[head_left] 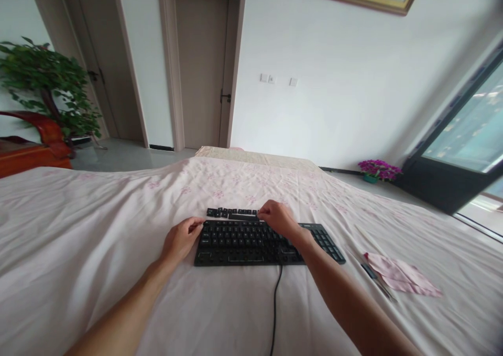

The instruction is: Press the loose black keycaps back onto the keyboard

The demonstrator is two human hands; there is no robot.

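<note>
My black keyboard (251,242) lies flat on the bed (78,225), near the middle of the sheet; its long axis runs left to right across my view, and its cable (275,303) leaves the near edge and trails toward me, so the near long edge is the cabled one; the body is a hard, matte, shallow slab set with small squarish keys. Just beyond its far edge sits a row of loose black keycaps (231,212), lined up parallel to that same axis. My left hand (181,239) rests at the keyboard's left end, fingers curled narrow with the tips touching the upper left corner; I cannot tell whether they pinch anything. My right hand (278,217) lies over the far edge near the right end of the keycap row, fingers bent down and close together; what is under them is hidden. The sheet is soft, wrinkled, pale pink with a faint floral print; a crumpled pink cloth (401,281) lies well to the right, with a thin dark tool (373,275) just beside it.
</note>
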